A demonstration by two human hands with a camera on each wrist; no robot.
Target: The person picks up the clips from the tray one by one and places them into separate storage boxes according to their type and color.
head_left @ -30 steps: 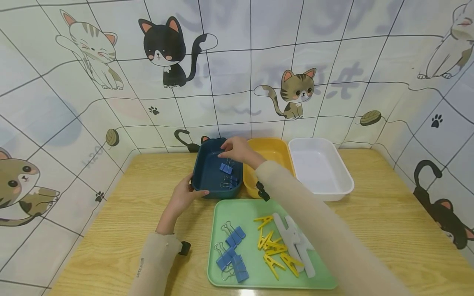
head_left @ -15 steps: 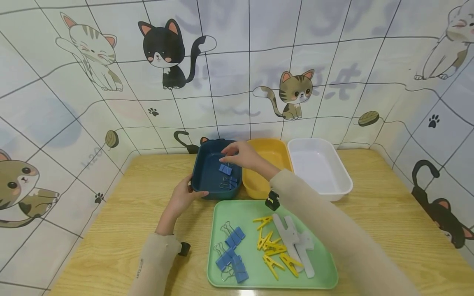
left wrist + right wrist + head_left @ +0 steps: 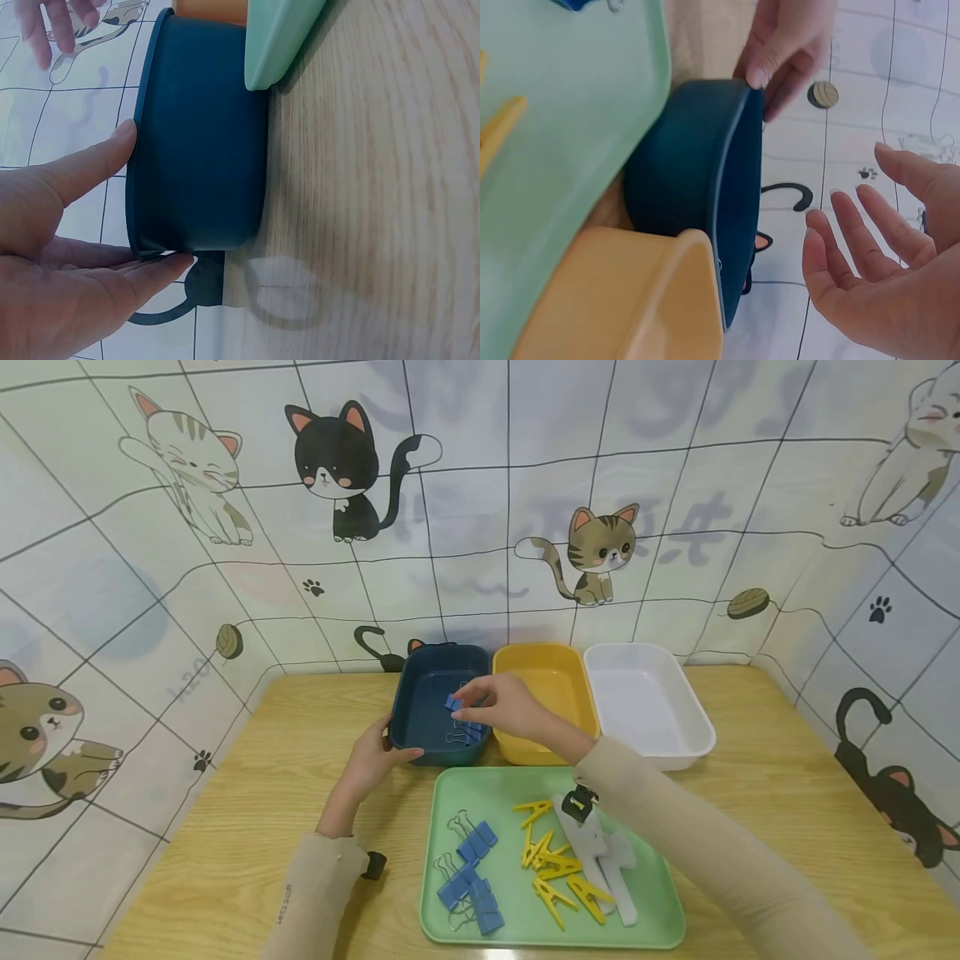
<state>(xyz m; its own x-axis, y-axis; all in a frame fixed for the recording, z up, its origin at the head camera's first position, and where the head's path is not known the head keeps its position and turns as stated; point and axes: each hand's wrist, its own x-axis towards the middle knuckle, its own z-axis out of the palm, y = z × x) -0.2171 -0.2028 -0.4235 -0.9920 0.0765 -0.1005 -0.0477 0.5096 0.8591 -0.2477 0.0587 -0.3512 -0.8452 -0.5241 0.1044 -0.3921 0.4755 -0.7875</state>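
Note:
My left hand [image 3: 371,753] grips the near left corner of a dark blue bin [image 3: 418,710], thumb at the rim and fingers against the outside wall, as the left wrist view [image 3: 90,247] shows. Over the bin's right side hangs my right hand [image 3: 506,703]; the right wrist view shows that hand [image 3: 885,270] with fingers spread, holding nothing. Blue binder clips [image 3: 472,734] lie on the bin floor, partly hidden by the right fingers. On a green tray [image 3: 517,783] in front lie several more blue binder clips [image 3: 486,906].
Yellow clothespins [image 3: 555,863] and large white clips [image 3: 588,839] share the tray. To the right of the blue bin stand a yellow bin [image 3: 551,681] and a white bin [image 3: 645,702], side by side. A cat-patterned wall covering [image 3: 472,527] rises behind the wooden table [image 3: 240,827].
My right hand has come nearer and slightly right over the blue bin, its forearm shifting right and back toward me. The left hand keeps its grip on the bin.

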